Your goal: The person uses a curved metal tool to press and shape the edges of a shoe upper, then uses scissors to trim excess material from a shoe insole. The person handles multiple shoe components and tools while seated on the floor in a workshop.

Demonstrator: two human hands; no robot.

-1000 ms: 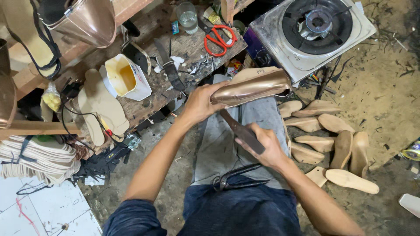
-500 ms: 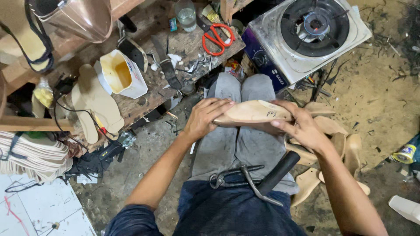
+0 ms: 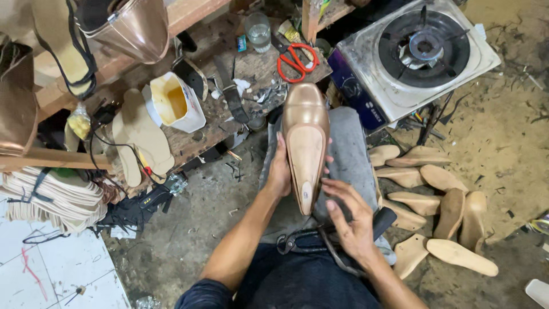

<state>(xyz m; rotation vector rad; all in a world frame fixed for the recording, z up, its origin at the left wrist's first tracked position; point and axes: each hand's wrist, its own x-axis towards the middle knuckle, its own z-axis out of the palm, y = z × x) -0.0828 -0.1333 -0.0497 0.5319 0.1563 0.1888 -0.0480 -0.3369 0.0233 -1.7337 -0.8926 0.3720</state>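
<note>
Left hand (image 3: 280,169) fingers clasp the shoe (image 3: 305,143); right hand (image 3: 350,220) fingers loosely touch its heel.

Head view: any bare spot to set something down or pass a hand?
Free: dirt floor right of the stove, above the pile of wooden lasts; concrete left of the left hand. Crowded: bench with glue tub and scissors.

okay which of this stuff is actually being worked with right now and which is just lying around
In use:
- bronze shoe on the lap, sole up
- left hand gripping its side
- right hand at its heel end
- pincers on the lap

Lying about:
- red scissors
- glue tub
- gas burner
- wooden lasts on the floor
</note>
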